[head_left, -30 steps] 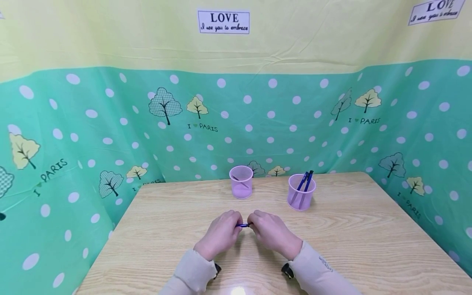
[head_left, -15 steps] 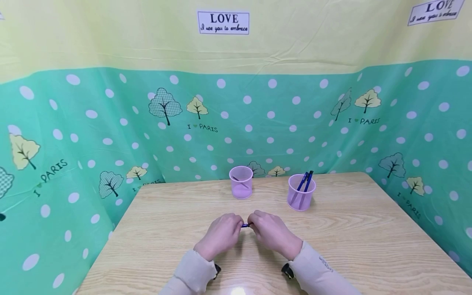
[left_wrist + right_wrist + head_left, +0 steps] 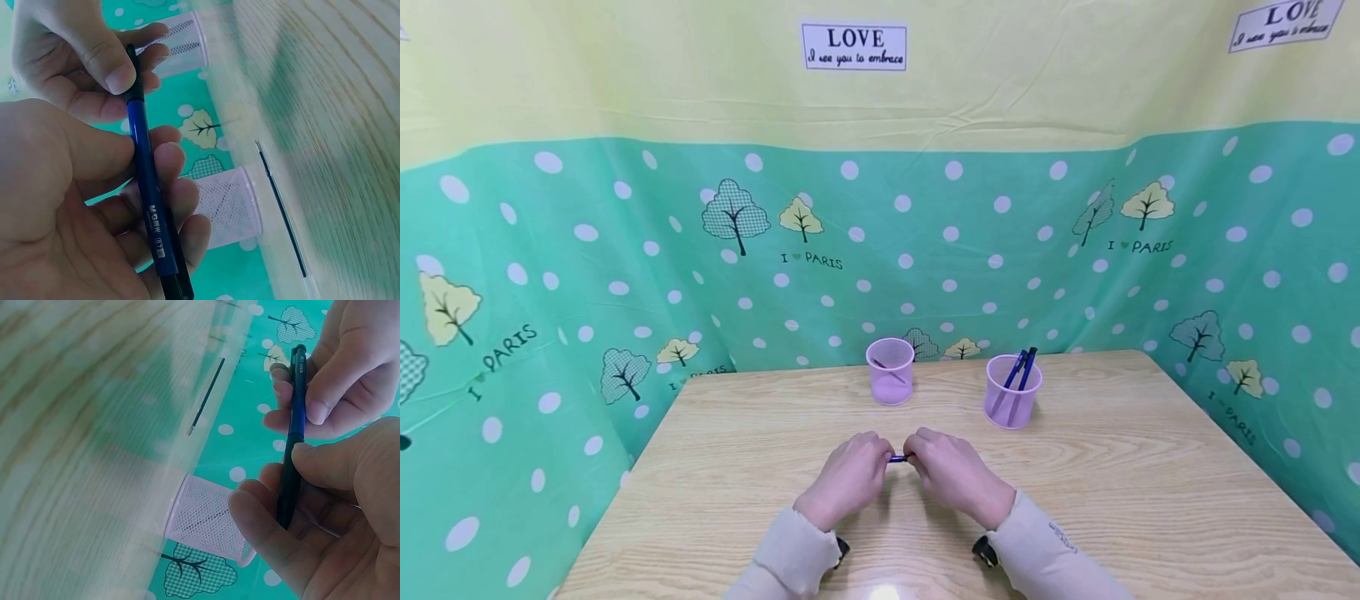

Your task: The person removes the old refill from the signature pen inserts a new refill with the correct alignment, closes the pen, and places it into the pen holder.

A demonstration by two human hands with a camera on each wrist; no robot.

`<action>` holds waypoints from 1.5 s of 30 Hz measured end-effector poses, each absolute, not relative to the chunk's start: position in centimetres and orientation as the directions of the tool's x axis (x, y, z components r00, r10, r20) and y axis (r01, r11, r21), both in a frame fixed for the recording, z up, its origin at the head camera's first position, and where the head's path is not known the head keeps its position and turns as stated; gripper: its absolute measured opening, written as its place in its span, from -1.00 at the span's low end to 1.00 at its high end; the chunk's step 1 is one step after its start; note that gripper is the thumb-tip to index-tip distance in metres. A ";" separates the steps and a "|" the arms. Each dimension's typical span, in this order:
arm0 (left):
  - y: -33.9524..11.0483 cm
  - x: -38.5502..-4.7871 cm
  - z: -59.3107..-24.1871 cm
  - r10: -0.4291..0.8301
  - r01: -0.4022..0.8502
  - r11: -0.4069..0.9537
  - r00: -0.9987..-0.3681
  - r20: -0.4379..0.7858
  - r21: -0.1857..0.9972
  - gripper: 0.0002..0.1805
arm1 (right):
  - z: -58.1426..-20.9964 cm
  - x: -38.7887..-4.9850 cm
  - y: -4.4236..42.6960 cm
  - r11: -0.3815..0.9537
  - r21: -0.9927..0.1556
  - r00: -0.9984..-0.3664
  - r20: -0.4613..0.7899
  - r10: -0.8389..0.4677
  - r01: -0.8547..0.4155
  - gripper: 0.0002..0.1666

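A blue ballpoint pen point(image 3: 897, 458) with a black grip is held level between both hands above the table. My left hand point(image 3: 852, 473) holds the blue barrel and clip end, its fingers curled round it in the left wrist view. Thumb and fingers of my right hand point(image 3: 957, 473) pinch the black grip section point(image 3: 289, 475) at the other end. A thin pen refill point(image 3: 284, 212) with a metal tip lies on the table in both wrist views; on the tabletop in the head view I cannot make it out.
Two lilac mesh pen cups stand at the back of the wooden table point(image 3: 737, 433). The left cup point(image 3: 891, 392) holds a thin dark stick; the right cup point(image 3: 1013, 408) holds blue pens point(image 3: 1021, 371). A dotted green cloth point(image 3: 910, 242) hangs behind.
My left fingers have shifted slightly along and round the pen, so the stretch of it showing between the hands has varied. My right hand has barely moved, and the cups stand as before.
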State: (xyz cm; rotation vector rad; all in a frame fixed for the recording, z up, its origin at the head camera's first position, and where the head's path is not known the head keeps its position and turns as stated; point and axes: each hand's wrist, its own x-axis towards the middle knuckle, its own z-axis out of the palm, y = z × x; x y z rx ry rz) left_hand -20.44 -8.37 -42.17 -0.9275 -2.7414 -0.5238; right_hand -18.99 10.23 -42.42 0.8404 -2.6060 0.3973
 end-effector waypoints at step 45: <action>-8.4 -20.5 -42.0 0.572 0.623 0.726 -0.782 0.246 0.293 -0.85 | -42.5 -18.9 10.2 0.771 -0.156 -0.748 0.420 -0.514 -0.617 -0.94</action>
